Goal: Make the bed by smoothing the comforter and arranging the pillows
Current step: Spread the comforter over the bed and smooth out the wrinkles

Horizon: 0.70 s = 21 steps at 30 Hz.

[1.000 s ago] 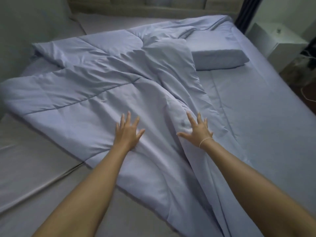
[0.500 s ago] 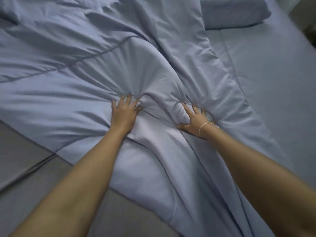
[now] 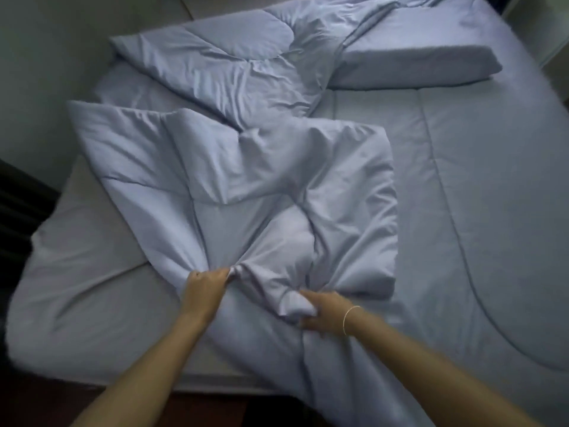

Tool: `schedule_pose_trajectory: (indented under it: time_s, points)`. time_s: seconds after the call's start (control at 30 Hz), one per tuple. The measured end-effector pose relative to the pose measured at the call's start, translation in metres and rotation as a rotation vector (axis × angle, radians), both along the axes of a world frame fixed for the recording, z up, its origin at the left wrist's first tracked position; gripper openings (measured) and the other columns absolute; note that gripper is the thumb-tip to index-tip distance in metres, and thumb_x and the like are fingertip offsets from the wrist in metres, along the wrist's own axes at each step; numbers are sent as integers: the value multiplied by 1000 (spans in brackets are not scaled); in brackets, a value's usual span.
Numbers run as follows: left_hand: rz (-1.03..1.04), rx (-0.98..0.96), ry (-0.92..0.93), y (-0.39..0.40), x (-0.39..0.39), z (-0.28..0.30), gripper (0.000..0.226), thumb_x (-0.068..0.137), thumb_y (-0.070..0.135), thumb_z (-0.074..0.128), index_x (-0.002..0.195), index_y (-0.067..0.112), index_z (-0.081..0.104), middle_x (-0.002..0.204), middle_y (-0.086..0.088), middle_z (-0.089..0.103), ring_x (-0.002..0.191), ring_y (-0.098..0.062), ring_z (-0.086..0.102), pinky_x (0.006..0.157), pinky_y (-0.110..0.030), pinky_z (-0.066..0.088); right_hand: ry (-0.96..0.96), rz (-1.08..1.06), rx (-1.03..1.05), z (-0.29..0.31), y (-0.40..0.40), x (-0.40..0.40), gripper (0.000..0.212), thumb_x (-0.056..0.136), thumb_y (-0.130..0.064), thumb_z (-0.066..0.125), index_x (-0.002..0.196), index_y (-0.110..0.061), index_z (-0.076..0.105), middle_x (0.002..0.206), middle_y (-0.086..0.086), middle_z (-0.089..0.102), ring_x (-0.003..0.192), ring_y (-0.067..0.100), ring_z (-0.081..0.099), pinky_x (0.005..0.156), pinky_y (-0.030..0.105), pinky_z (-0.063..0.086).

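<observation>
A pale blue comforter [image 3: 246,180] lies bunched and folded across the middle and left of the bed [image 3: 477,195]. Its far part runs wrinkled up toward the headboard. My left hand [image 3: 204,288] is closed on a gathered bunch of the comforter near the bed's front edge. My right hand [image 3: 323,312], with a thin bracelet at the wrist, grips another bunch of the same fabric just to the right. One blue pillow [image 3: 415,61] lies flat at the top right, its left end under the comforter's edge.
The fitted blue sheet on the right half of the bed is bare. A grey wall [image 3: 46,72] runs along the left side. Dark floor [image 3: 138,405] shows below the bed's front edge. Something pale stands off the top right corner.
Both hands went from flat and spread on the comforter to gripping bunches of it and pulling it toward the front edge. The comforter has folded over itself, and the view has pulled back.
</observation>
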<state>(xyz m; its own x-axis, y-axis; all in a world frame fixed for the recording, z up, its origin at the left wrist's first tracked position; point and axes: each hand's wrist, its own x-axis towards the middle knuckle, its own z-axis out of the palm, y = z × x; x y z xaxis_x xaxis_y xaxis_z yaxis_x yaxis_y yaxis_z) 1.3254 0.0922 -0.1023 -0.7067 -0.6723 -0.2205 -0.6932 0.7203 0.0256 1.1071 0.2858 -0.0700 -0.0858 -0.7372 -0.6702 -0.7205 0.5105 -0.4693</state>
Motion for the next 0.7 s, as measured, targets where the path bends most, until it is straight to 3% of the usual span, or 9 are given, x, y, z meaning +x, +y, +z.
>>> schedule_pose_trajectory:
  time_s: [0.1,0.17,0.23,0.27,0.37,0.47,0.53,0.6,0.7]
  points:
    - [25,-13,-49,9,64,10,33,78,46,37,69,24,59,61,-2,68,56,-23,67,59,-33,43,67,-51,-28,19,13,16,70,68,-86,42,113,-36,58,112,-1,69,109,25,61,92,34,47]
    - [43,13,-86,9,76,18,35,71,47,34,78,24,59,75,-2,72,72,-24,69,68,-35,40,204,-213,-223,20,3,0,54,77,-75,49,101,-29,65,98,1,72,98,26,65,81,32,48]
    - [55,14,25,9,64,23,44,65,46,34,90,25,63,84,-1,73,81,-22,69,76,-36,40,269,-419,-376,15,-10,-26,40,82,-54,63,109,-24,66,104,6,71,99,29,64,82,33,48]
    - [66,-7,110,11,50,26,49,64,44,35,95,24,66,88,0,73,83,-22,69,79,-37,41,297,-476,-410,12,-16,-39,45,81,-50,66,118,-22,62,113,9,67,107,31,61,88,35,47]
    - [44,-88,333,3,-11,30,51,68,40,38,106,19,66,100,-5,69,91,-27,66,84,-40,44,399,-520,-260,-4,-32,-74,85,73,-59,69,145,-36,31,156,11,23,140,37,25,107,57,30]
    - [-35,-176,301,-21,-80,28,61,79,47,53,131,16,50,137,-16,50,118,-36,52,95,-52,40,377,-609,-64,-24,-38,-99,115,63,-65,74,145,-52,-6,158,-2,-23,146,40,-11,103,73,17]
    - [-48,-111,101,-40,-112,25,92,78,61,57,150,24,15,158,-13,11,143,-36,17,107,-63,20,334,-614,-40,-41,-40,-109,121,63,-54,81,146,-50,-8,157,5,-27,144,46,-7,111,64,17]
    - [-87,-70,-88,-54,-125,12,104,76,67,55,150,30,-6,160,-7,-5,146,-34,-7,107,-70,3,316,-553,-55,-56,-41,-112,117,67,-38,83,149,-45,-2,158,15,-19,142,50,14,116,51,22]
    - [-115,-7,-130,-64,-107,-18,69,86,47,56,146,31,25,152,-4,32,147,-30,7,104,-73,-2,340,-443,-196,-60,-42,-106,94,73,-15,71,150,-34,20,158,14,14,129,42,44,105,39,40]
